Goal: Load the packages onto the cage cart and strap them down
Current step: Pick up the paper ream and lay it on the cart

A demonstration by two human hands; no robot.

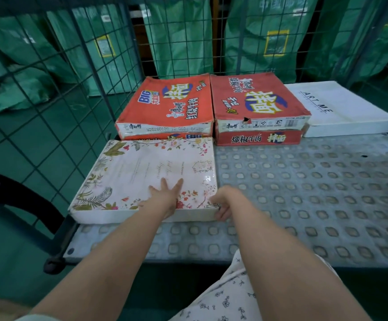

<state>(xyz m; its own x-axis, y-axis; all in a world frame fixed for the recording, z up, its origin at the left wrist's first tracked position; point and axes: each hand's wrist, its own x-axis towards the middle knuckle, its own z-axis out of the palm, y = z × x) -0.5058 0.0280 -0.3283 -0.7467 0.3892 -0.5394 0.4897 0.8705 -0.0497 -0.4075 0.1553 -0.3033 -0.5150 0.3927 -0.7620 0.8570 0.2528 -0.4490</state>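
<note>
The floral box (142, 172) lies flat on the cage cart's studded metal deck (304, 193), in the seven o'clock corner, its far edge tight against the red cartons behind it. The left hand (165, 195) is spread flat on the lid near the front edge, fingers straight and pointing to twelve. The right hand (223, 205) is on the box's near right corner, fingers curled down around the side. The two hands sit a little apart, both on this one box.

At eleven o'clock sits a red noodle carton (167, 105), with a second one just peeking out beneath it. Right beside it at twelve is another red carton (255, 100), also stacked on a lower one, its front edge torn. At one o'clock a white box (341, 107) printed ART ME lies flat, touching that stack.

The wire mesh wall (49, 89) closes the cart's left and far sides, and green sacks (179, 38) hang beyond it. At six o'clock, a flower-print garment (230, 297) shows between the forearms.
</note>
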